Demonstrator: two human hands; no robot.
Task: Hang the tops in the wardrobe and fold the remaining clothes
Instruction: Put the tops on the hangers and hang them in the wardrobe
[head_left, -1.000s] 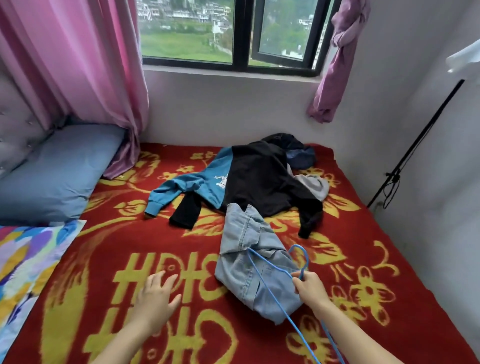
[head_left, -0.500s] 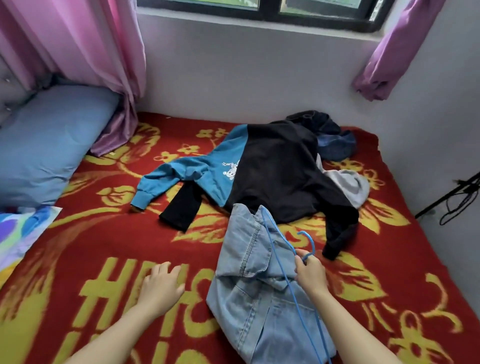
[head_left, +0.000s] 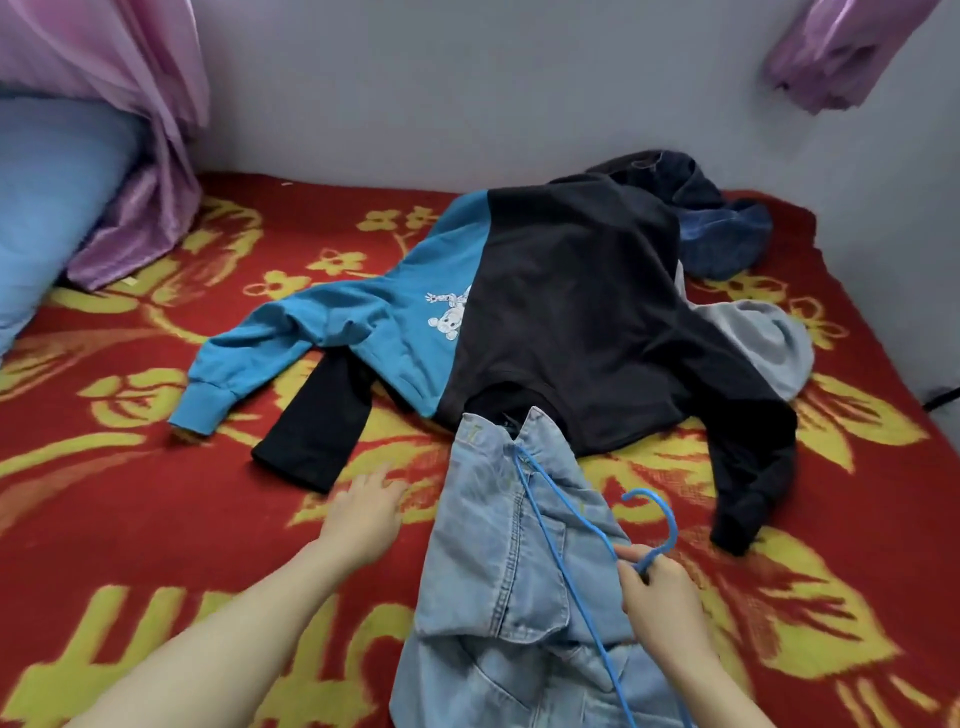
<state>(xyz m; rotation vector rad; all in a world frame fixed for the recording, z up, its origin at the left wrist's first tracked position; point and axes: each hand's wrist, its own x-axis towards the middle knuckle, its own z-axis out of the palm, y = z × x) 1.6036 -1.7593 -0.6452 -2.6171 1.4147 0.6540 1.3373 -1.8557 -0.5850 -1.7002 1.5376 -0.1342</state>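
We're on the hanging step: right grip (head_left: 661, 597) pinches the thin blue hanger (head_left: 673, 522) below its hook, frame lying across the stiff, seamed denim top (head_left: 493, 561) on the bed (head_left: 130, 493). Left grip (head_left: 363, 514) is spread beside it. Next, we judge, the hanger's arms go into the collar; the soft black-and-teal sweatshirt (head_left: 571, 322) waits behind.

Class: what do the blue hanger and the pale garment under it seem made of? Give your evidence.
Blue hanger: likely plastic or coated wire; thin, smooth, evenly coloured. Pale garment: faded denim, matt; stitched seams and a patch pocket show.
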